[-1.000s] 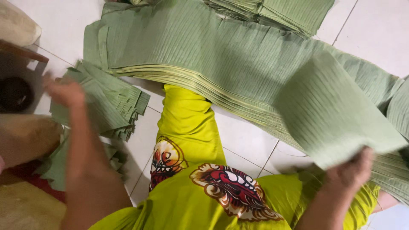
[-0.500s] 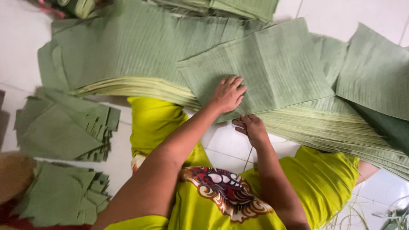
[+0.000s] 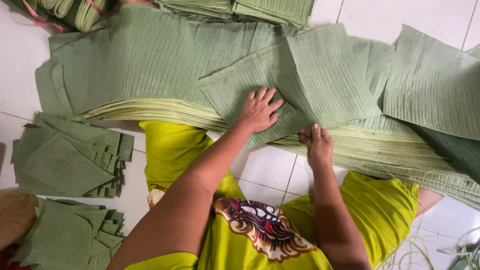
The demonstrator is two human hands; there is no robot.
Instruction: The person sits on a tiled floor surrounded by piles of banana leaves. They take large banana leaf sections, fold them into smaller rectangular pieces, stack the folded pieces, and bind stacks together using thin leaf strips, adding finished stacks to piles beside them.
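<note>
While the left hand (image 3: 259,111) lies flat and open on the top leaf sheet (image 3: 310,80), the right hand (image 3: 316,143) pinches its near edge. Light, limp, tear-prone; best lifted by an edge or corner.

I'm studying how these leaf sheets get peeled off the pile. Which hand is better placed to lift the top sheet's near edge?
Probably the right hand: its fingertips already pinch the near edge of the top leaf sheet. The left hand lies flat on it, pressing down, better suited to steadying.
</note>
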